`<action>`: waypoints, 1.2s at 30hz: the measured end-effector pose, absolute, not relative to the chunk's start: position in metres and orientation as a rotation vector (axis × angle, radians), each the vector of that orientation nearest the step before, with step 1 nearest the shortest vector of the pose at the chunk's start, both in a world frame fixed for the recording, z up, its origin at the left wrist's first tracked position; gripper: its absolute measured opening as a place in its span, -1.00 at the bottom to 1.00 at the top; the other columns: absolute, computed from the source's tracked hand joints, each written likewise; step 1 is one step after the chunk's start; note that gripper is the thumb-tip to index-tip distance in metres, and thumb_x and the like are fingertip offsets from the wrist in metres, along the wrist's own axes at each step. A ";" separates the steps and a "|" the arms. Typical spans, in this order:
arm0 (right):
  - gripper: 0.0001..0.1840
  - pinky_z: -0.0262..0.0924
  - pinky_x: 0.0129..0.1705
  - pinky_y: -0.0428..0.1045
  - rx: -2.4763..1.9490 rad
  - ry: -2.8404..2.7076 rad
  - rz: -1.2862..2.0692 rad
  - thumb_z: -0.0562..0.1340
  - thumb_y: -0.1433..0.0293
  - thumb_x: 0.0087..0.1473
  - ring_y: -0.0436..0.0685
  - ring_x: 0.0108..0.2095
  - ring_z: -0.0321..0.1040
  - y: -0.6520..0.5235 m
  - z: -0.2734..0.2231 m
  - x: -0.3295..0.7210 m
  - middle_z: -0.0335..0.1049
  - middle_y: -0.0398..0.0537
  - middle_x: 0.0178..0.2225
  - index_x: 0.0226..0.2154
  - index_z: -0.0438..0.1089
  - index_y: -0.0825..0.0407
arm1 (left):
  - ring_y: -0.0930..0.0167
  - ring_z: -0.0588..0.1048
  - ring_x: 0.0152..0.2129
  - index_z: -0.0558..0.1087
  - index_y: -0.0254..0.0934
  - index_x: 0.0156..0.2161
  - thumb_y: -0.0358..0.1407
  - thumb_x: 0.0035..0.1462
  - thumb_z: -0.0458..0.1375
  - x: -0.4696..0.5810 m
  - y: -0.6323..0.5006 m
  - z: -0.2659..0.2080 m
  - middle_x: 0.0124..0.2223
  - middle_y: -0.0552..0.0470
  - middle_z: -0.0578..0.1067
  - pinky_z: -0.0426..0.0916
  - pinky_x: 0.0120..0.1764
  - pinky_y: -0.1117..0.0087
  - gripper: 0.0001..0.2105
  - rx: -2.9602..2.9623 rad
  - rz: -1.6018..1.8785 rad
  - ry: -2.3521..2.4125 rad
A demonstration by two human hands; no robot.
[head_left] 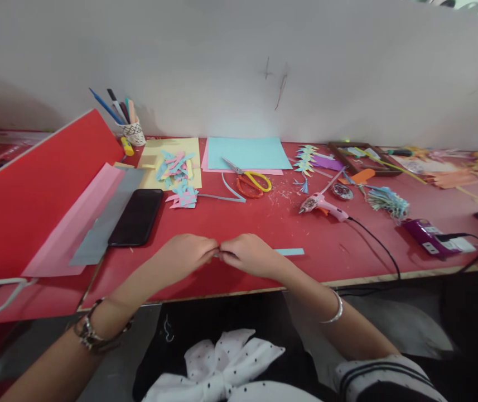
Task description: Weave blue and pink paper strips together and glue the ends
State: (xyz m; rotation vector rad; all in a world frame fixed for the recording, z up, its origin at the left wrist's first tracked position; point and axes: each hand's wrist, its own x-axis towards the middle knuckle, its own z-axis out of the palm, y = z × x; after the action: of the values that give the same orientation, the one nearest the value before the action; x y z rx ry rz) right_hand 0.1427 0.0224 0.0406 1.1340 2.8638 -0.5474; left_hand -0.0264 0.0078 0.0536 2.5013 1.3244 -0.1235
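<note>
My left hand (188,254) and my right hand (249,254) meet fingertip to fingertip just above the near part of the red table. Both are closed in a pinch, with a small pale bit of paper showing between the fingertips. A light blue paper strip (289,252) sticks out to the right from behind my right hand; its other end is hidden. Beyond the hands sits a pink and blue woven paper piece (183,197) with a long strip trailing from it. Scissors (250,181) with red and yellow handles rest open farther back.
On the left are a black phone (136,218), a red board (50,195) and a pen cup (133,133). Paper scraps (175,167) lie on a yellow sheet, beside blue paper (247,153). Rightward are a pink glue gun (324,206) with its cord and a purple power box (426,237).
</note>
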 end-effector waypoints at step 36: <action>-0.83 0.11 -0.24 -0.04 1.863 3.272 -0.112 0.03 0.39 -0.01 0.04 -0.41 0.30 0.016 0.031 0.214 0.40 -0.05 -0.46 -0.39 0.30 0.05 | 0.53 0.20 -0.65 0.17 -0.26 -0.53 -0.27 0.04 -0.19 -0.058 -0.003 0.044 -0.60 0.16 0.22 0.05 -0.54 0.52 -0.79 2.184 0.127 1.384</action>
State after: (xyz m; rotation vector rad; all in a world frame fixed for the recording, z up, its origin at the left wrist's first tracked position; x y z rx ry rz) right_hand 0.2143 0.0164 0.0308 1.8633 3.2718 -0.1123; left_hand -0.0575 -0.0032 0.0440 2.1840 1.3841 0.1267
